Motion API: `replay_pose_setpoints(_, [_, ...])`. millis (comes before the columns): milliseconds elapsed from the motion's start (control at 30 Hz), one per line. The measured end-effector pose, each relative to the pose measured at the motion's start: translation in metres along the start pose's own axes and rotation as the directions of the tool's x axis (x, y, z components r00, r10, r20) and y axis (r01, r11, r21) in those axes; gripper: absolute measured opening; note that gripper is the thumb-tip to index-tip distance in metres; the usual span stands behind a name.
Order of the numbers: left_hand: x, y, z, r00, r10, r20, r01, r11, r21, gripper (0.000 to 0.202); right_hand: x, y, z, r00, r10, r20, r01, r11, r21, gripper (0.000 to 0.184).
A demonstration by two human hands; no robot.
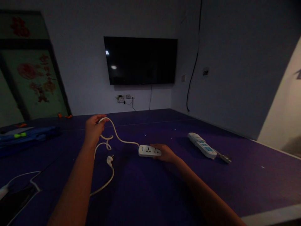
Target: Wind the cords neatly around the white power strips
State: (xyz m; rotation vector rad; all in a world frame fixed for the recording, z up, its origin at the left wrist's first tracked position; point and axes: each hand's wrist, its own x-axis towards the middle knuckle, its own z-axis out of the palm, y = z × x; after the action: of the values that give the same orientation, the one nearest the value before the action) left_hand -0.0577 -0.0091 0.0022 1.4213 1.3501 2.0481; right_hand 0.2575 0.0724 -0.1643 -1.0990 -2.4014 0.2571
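My right hand grips the right end of a white power strip, its sockets facing up. From the strip's left end a white cord rises in an arc to my left hand, whose fingers pinch it above the purple surface. Beyond that hand the cord hangs in loose loops and runs down behind my left forearm. The cord's white plug lies on the surface between my arms, prongs pointing up and to the right.
On the right lies a second power strip with cord wrapped round one end. At left are folded blue cloth and a dark device with a white cable. A television hangs on the far wall.
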Motion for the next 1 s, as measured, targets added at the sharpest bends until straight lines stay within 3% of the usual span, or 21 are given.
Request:
replay_pose_setpoints(267, [-0.006, 0.010, 0.008, 0.989, 0.138, 0.048, -0.138, 0.990, -0.003, 0.027, 0.004, 0.009, 0.008, 1.000, 0.011, 0.028, -0.012, 1.000, 0.020, 0.072])
replay_pose_setpoints(467, [-0.004, 0.006, 0.012, 0.988, 0.106, 0.113, -0.097, 0.992, -0.085, 0.057, 0.004, 0.007, 0.011, 0.996, 0.004, 0.090, 0.000, 0.999, -0.047, 0.071])
replay_pose_setpoints(633, [-0.002, 0.007, 0.013, 0.976, 0.070, 0.206, -0.045, 0.991, -0.123, 0.064, 0.006, 0.010, 0.010, 0.989, 0.011, 0.148, -0.012, 1.000, 0.010, 0.070])
replay_pose_setpoints(733, [-0.003, 0.008, 0.012, 0.970, 0.058, 0.238, -0.030, 0.992, -0.121, 0.062, 0.013, 0.005, 0.003, 0.984, 0.028, 0.176, -0.042, 0.996, 0.076, 0.082])
replay_pose_setpoints(800, [-0.004, 0.009, 0.011, 0.965, 0.061, 0.253, -0.035, 0.994, -0.106, 0.060, 0.025, -0.010, -0.005, 0.995, 0.036, 0.097, -0.047, 0.992, 0.118, 0.088])
replay_pose_setpoints(867, [-0.005, 0.010, 0.012, 0.959, 0.070, 0.274, -0.047, 0.995, -0.090, 0.058, 0.042, -0.037, -0.018, 0.993, 0.023, -0.117, 0.002, 0.978, 0.211, 0.073])
replay_pose_setpoints(933, [-0.006, 0.010, 0.014, 0.951, 0.086, 0.296, -0.064, 0.995, -0.083, 0.056, 0.063, -0.074, -0.032, 0.948, 0.017, -0.319, 0.093, 0.941, 0.327, 0.062])
replay_pose_setpoints(1000, [-0.007, 0.011, 0.017, 0.948, 0.100, 0.302, -0.076, 0.993, -0.090, 0.050, 0.081, -0.115, -0.047, 0.901, -0.001, -0.433, 0.186, 0.905, 0.383, 0.054])
